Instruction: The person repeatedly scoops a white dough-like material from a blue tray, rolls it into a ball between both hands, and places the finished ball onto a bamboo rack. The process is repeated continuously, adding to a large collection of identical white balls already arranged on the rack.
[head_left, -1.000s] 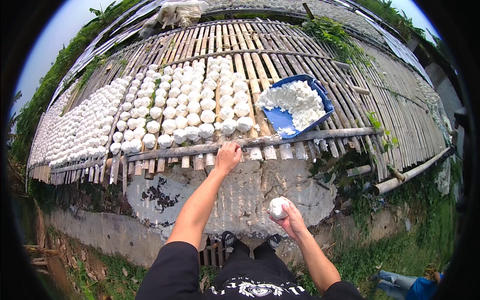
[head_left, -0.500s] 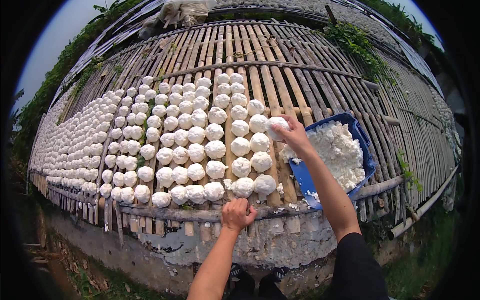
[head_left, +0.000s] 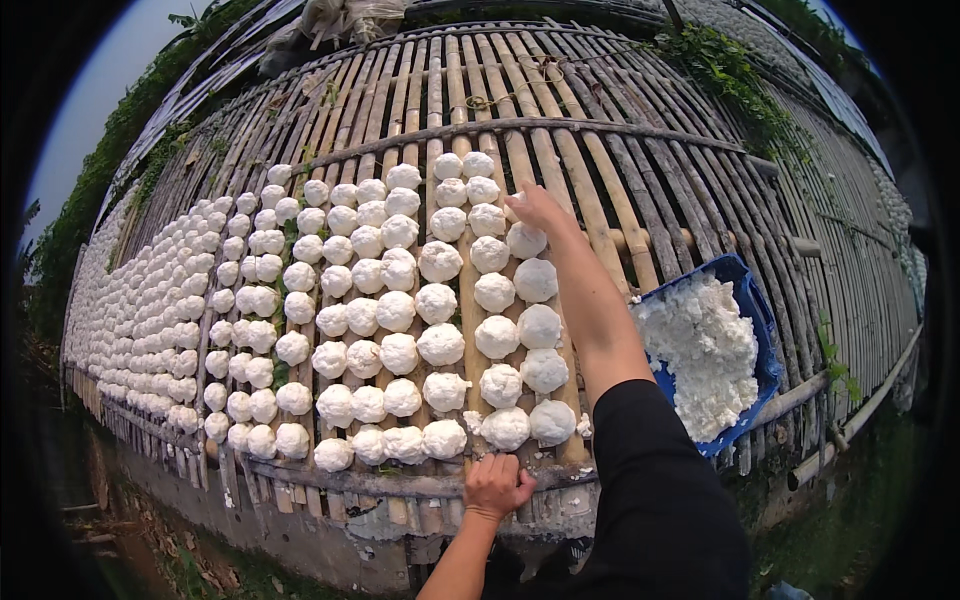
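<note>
Bamboo rack (head_left: 600,215) spreads on all sides of the blue tub (head_left: 770,360). Rows of white balls (head_left: 440,345) sit L of the tub, the nearest row just L of it w/ the R forearm passing btwn. Tub itself is tilted in view, w/ crumbly white mass (head_left: 705,350) inside. Black R sleeve (head_left: 660,470) is at the tub's near-L side. R hand (head_left: 538,210), beyond & L of the tub, is curled over a ball (head_left: 517,198) at the far end of that nearest row; only a sliver of it shows, so can't tell if fingers grip or are letting go. L hand (head_left: 492,485), L of the tub on the near side, is loosely folded on the edge pole (head_left: 400,482); palm's hidden, can't tell if it has hold of it. Smallest: crumbs (head_left: 473,421), L of the tub by the near balls. Step looks like seating that ball. To do it well: light fingers b/c it's prob. soft, settle it on the slat in line w/ its row, spread fingers fully before lifting, & keep forearm + sleeve clear of the balls & tub rim.
</note>
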